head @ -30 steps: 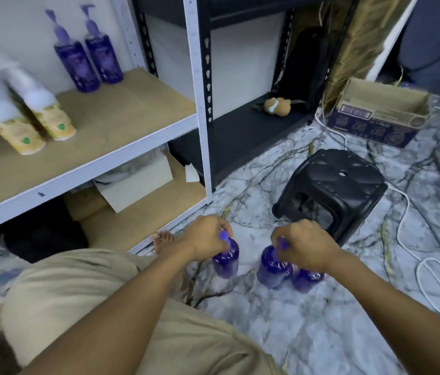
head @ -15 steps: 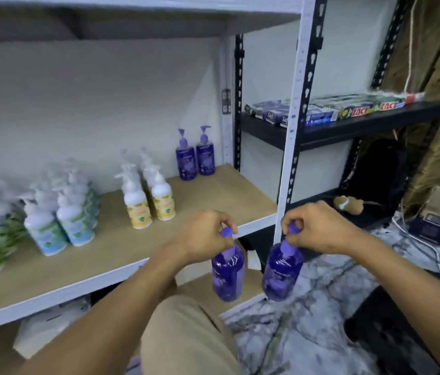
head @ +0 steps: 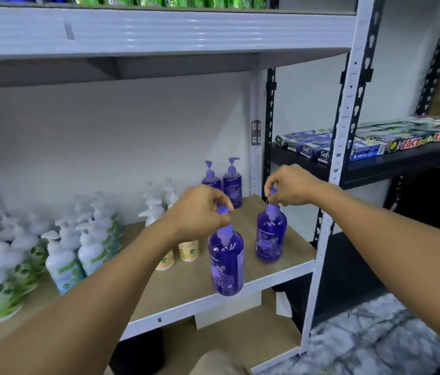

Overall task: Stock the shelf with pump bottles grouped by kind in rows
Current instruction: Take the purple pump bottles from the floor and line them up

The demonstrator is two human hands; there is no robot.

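Aloft, left hand pinches pump of purple "guardian" bottle, hanging below grip at shelf edge; right hand pinches pump of second bottle, beneath grip. "Safi", "ZACT" boxes right of grips.

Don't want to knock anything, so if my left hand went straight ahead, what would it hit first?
Probably the left of the two purple pump bottles standing at the back, though depth is unclear.

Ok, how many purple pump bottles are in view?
4. Two back bottles stand side by side on the shelf; the left hand holds a third bottle, the right hand a fourth bottle. More may be hidden behind the hands.
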